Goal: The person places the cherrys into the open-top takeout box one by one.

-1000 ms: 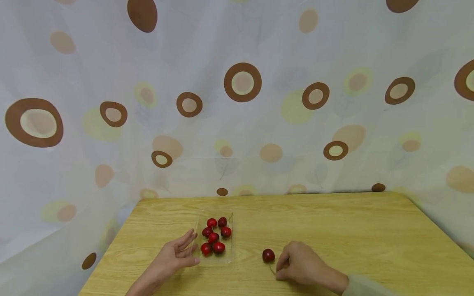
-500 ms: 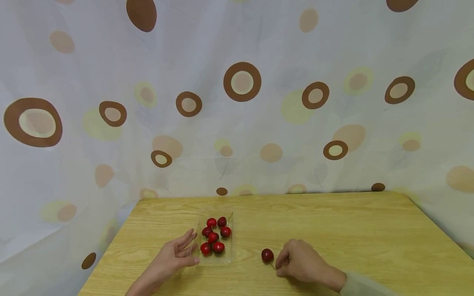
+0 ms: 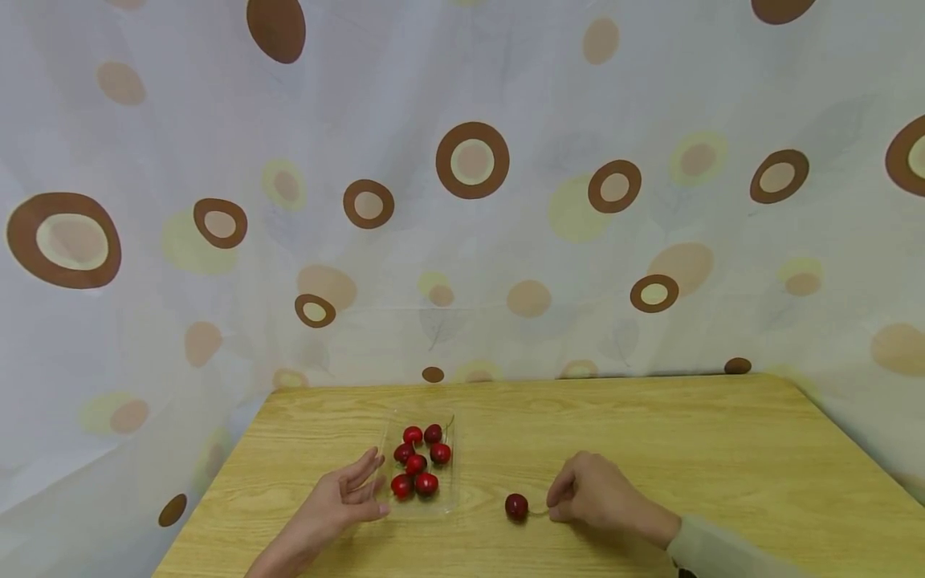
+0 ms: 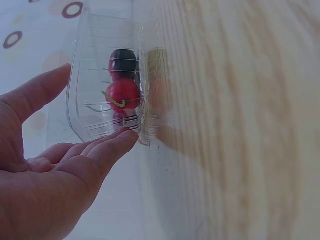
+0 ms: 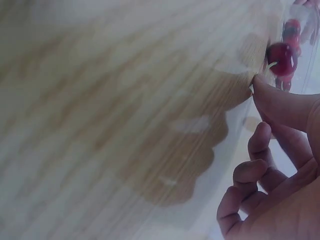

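Observation:
Several red cherries [image 3: 427,483] lie in a clear plastic tray [image 3: 456,482] on the table, left of centre in the head view. My left hand [image 3: 334,507] rests against the tray's left side, its fingers loosely extended. In the left wrist view, the thumb [image 4: 52,85] is by the rim and the fingertips are at the tray's lower edge. One dark red cherry [image 3: 516,506] lies on the table right of the tray. Its stem reaches right, and my right hand [image 3: 596,498] pinches the stem's end between thumb and forefinger. In the right wrist view, this cherry [image 5: 283,59] shows beyond the fingertips.
A wood-grain table [image 3: 686,449] spreads under everything. Behind it and along both sides hangs a pale curtain [image 3: 462,249] printed with brown rings and dots. A light sleeve [image 3: 723,554] covers the right forearm.
My right hand has moved slightly away from me, turning the stem until it points right. The lone cherry has shifted a little left. The left hand and tray have stayed put.

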The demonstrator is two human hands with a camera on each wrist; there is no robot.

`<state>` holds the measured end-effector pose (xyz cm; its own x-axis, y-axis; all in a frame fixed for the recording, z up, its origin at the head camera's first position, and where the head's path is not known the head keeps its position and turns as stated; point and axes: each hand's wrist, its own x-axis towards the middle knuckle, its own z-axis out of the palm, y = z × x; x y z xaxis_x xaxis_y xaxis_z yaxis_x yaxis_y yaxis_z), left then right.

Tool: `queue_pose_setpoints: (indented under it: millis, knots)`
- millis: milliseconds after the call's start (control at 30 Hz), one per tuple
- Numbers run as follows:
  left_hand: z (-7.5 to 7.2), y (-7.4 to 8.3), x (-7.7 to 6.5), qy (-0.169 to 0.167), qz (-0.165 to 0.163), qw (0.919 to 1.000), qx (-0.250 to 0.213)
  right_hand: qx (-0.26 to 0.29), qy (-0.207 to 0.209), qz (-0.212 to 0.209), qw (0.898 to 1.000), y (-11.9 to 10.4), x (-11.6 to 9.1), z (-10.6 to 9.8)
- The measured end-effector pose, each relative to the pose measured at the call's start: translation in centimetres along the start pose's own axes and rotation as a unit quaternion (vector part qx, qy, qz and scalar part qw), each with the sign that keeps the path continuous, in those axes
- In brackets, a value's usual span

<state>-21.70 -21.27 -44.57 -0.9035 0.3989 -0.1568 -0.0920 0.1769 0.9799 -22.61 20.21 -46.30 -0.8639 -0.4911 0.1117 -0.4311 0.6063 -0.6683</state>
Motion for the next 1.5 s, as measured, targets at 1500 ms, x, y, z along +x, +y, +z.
queue_pose_setpoints:
  millis: [1500]
  knots:
    - [0.0,0.1,0.1,0.002,0.002,1.0,0.008,0.046,-0.019,-0.006,0.999,-2.9,-0.9,1.1]
